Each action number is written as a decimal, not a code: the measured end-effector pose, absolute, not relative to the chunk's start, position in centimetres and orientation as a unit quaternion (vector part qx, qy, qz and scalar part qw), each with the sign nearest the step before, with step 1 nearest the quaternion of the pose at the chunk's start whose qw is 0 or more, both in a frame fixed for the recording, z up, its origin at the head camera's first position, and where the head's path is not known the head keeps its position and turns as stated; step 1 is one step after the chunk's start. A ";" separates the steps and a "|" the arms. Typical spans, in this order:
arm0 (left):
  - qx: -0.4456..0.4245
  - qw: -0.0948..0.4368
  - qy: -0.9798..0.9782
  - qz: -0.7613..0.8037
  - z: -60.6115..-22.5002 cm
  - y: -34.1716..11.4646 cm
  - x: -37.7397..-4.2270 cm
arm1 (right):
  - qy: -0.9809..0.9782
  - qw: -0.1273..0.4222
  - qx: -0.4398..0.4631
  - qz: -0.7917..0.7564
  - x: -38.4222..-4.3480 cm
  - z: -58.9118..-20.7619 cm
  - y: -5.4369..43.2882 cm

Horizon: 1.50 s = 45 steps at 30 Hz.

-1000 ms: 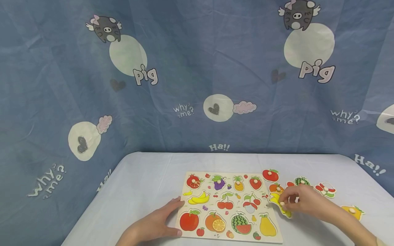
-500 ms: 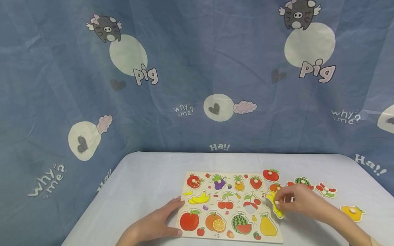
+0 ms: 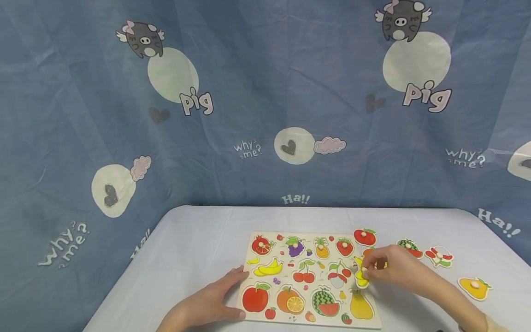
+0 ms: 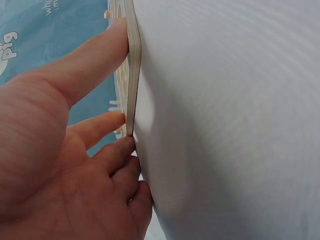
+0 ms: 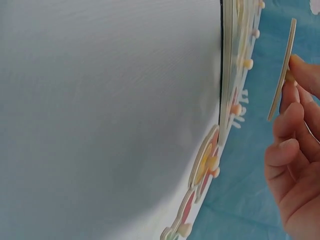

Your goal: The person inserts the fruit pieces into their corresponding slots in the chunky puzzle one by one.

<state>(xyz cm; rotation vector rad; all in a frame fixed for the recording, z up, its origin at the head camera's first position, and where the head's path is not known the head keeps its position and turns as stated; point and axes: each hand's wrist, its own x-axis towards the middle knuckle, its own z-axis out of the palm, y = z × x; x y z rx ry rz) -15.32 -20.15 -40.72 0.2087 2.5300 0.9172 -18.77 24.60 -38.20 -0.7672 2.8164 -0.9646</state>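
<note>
My right hand (image 3: pixel 392 267) pinches the small knob of a banana puzzle piece (image 3: pixel 360 276) with thumb and fingertips. The piece is tilted near the right edge of the wooden fruit puzzle board (image 3: pixel 327 321); in the right wrist view the banana piece (image 5: pixel 282 70) appears edge-on, apart from the board. At the board's left side, my left hand (image 3: pixel 209 299) touches the edge with its thumb and fingers spread. The left wrist view shows the thumb and fingertips against the board edge (image 4: pixel 132 75). Knobbed pomegranate, grape, pineapple and strawberry pieces sit in the top row.
Right of the board lie a red apple-like piece (image 3: pixel 365 237), a watermelon piece (image 3: pixel 408 249), a red, white and green piece (image 3: pixel 439 257) and a yellow-orange piece (image 3: pixel 474 289). An orange piece (image 3: pixel 368 251) is partly hidden behind my right hand. A blue patterned cloth (image 3: pixel 265 92) hangs behind the table.
My right hand has moved left with the banana piece, from beside the loose pieces to the board's right edge, turning it more upright. The left hand has stayed put.
</note>
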 end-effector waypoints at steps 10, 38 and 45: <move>0.081 0.217 0.914 0.334 -40.6 -20.2 -15.3 | 0.920 0.019 -0.231 -0.316 -19.0 -37.8 23.6; 0.081 0.217 0.913 0.336 -40.8 -20.3 -15.4 | 0.922 -0.041 -0.234 -0.306 -19.2 -38.1 19.9; 0.089 0.220 0.909 0.343 -40.8 -20.2 -15.4 | 0.918 -0.065 -0.235 -0.313 -19.3 -38.3 18.7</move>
